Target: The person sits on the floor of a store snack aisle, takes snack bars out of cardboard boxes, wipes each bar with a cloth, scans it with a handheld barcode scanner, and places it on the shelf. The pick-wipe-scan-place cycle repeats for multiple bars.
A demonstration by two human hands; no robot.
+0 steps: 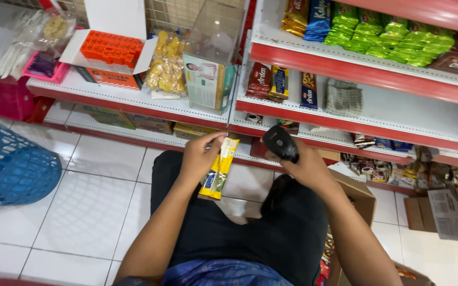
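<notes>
The left hand pinches the upper end of a long yellow snack packet between thumb and fingers, while the right hand is closed around a black handheld scanner. The packet hangs over the person's lap, just left of the scanner and in front of the red-edged shelf, its long axis near upright and its lower end leaning slightly left. For a clean read, I judge the packet's printed face should turn flat toward the scanner's nose and be held steady.
</notes>
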